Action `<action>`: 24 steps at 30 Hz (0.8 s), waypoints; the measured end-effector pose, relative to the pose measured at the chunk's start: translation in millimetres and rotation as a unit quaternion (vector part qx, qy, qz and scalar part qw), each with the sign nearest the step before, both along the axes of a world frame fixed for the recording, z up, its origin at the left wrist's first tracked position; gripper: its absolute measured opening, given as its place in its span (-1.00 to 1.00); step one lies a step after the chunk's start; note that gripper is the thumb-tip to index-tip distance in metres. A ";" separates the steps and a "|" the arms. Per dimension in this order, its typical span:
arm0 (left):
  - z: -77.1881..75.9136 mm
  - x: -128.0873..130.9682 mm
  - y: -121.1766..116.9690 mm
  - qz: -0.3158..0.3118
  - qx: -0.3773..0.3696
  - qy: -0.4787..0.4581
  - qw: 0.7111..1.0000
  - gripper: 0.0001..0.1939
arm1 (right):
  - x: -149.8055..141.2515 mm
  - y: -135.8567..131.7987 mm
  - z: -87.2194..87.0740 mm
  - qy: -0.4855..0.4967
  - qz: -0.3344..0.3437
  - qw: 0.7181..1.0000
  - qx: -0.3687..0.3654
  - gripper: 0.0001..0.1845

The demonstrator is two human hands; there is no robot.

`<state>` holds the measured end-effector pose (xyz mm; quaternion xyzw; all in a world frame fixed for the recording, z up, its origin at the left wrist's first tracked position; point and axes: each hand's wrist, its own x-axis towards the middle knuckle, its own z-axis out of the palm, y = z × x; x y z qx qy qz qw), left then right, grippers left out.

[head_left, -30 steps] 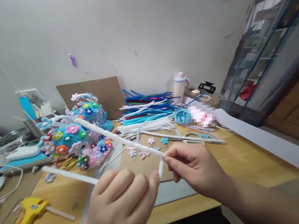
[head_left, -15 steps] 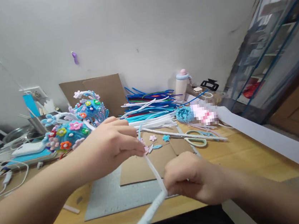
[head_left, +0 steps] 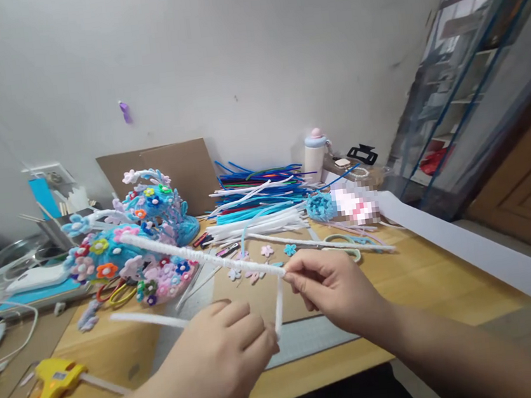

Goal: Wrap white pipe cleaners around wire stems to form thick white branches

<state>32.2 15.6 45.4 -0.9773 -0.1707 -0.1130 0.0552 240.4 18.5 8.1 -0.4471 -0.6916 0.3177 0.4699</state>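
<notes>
My right hand pinches the near end of a long white stem, which looks wrapped in fuzzy pipe cleaner. The stem slants up and left over the table. From that same end a white pipe cleaner runs down into my left hand, which is closed on it. Its loose tail sticks out left past the knuckles. Below lie a cardboard sheet and a grey cutting mat. Small pink flowers and a blue flower rest on the cardboard's far part.
A yellow glue gun lies at the near left. Flower-covered blue pieces stand at the left back. Bundled pipe cleaners are piled by the wall, beside a white bottle. Green-handled scissors lie right of the cardboard.
My left hand has come down and nearer, drawing the pipe cleaner below the stem. My right hand has risen, and the stem now points up to the left instead of down toward me.
</notes>
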 end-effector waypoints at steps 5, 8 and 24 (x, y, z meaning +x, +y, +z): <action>4.8 6.3 -7.3 -0.004 0.037 0.012 0.999 -0.93 | -3.1 1.1 -8.2 -0.161 -0.015 0.978 0.131 -0.81; 3.0 12.0 -6.2 -0.017 0.041 0.007 0.999 -0.95 | -6.7 -0.9 -11.6 -0.218 -0.014 0.967 0.132 -0.78; -9.7 17.3 -18.1 -0.033 0.114 0.130 0.984 -0.92 | -8.5 20.8 -18.3 0.147 0.169 0.914 -0.338 -0.75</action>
